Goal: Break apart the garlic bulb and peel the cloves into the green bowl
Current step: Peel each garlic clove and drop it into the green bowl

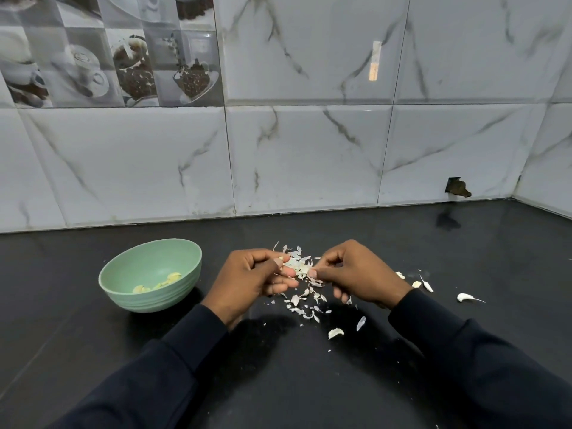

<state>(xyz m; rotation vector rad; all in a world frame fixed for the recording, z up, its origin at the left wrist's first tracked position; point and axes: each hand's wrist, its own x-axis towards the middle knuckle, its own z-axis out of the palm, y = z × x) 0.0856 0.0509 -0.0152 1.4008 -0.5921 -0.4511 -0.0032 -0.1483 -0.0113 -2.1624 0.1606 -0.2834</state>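
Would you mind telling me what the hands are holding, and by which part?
A garlic clove: left hand pinches one end, right hand the other.

Bearings are taken from the point where the left hand (250, 280) and right hand (359, 274) meet, both pinching a garlic clove (301, 269).

- 9 o'clock: the green bowl (123, 264) stands near the left hand, with a bare strip of black counter (402, 243) between them.
- 12 o'clock: open counter runs to the tiled wall (309, 165), which closes that side.
- 3 o'clock: loose cloves (464, 297) lie scattered, with open counter beyond them up to the side wall (544, 187).
- 6 o'clock: peel scraps (305, 305) litter the counter between the sleeves.
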